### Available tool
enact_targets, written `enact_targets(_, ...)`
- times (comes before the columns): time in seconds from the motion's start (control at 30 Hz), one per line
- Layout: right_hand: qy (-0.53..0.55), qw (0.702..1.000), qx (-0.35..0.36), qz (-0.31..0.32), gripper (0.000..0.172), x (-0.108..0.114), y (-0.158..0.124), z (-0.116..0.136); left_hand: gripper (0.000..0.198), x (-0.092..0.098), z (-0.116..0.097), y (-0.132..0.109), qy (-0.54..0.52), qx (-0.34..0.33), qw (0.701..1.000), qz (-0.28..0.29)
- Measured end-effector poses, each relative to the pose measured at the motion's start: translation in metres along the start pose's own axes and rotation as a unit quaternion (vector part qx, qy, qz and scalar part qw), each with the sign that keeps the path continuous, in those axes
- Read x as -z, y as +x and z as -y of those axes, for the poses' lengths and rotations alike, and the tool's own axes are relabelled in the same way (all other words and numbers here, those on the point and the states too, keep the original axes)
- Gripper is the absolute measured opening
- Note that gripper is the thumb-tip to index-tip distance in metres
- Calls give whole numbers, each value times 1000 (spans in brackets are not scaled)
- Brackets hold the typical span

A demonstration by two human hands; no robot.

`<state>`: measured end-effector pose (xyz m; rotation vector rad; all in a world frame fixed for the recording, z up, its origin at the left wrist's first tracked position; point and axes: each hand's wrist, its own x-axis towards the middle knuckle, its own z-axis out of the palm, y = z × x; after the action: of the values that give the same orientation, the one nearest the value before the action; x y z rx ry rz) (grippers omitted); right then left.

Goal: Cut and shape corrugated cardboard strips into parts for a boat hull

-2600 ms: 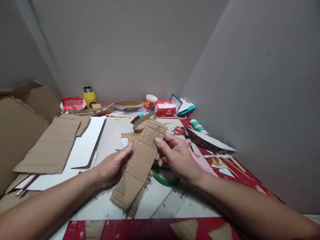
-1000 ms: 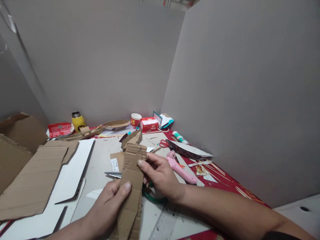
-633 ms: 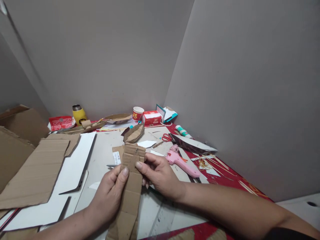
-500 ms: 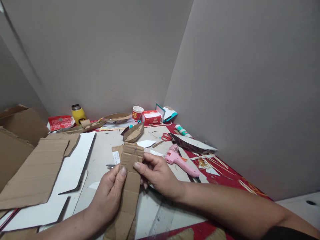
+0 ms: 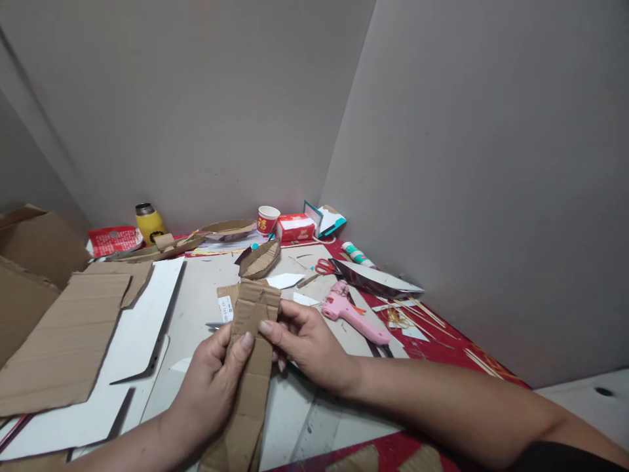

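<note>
Both my hands hold a long creased strip of brown corrugated cardboard (image 5: 250, 387) upright over the table. My left hand (image 5: 211, 383) grips its left edge, thumb pressed on the front face. My right hand (image 5: 304, 344) pinches the right edge near the top, thumb on the front and fingers behind. The strip's top end (image 5: 255, 301) stands above both thumbs. Its lower end runs out of view at the bottom.
A pink glue gun (image 5: 351, 314), red scissors (image 5: 324, 266), a small cardboard boat shape (image 5: 259, 259) and bamboo skewers (image 5: 427, 314) lie to the right. Large cardboard sheets (image 5: 63, 341) and white board (image 5: 147, 314) lie left. A yellow flask (image 5: 147, 223), paper cup (image 5: 266, 219) and red box (image 5: 295, 227) stand by the grey wall.
My hands have drawn closer together on the strip and narrowed it along its creases. The view has lifted and shifted, so the hands sit lower in frame.
</note>
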<state>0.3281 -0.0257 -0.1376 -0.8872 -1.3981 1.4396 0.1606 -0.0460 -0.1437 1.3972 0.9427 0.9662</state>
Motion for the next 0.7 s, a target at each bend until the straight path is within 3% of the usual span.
enact_targets(0.27,-1,1000,6,2,41,1,-1,-1,32,-1,-3,-1,-15,14,1000,13)
enact_targets(0.7,41,997,-54,23,41,6,9,-5,31,2,-3,5,-76,63,995,15)
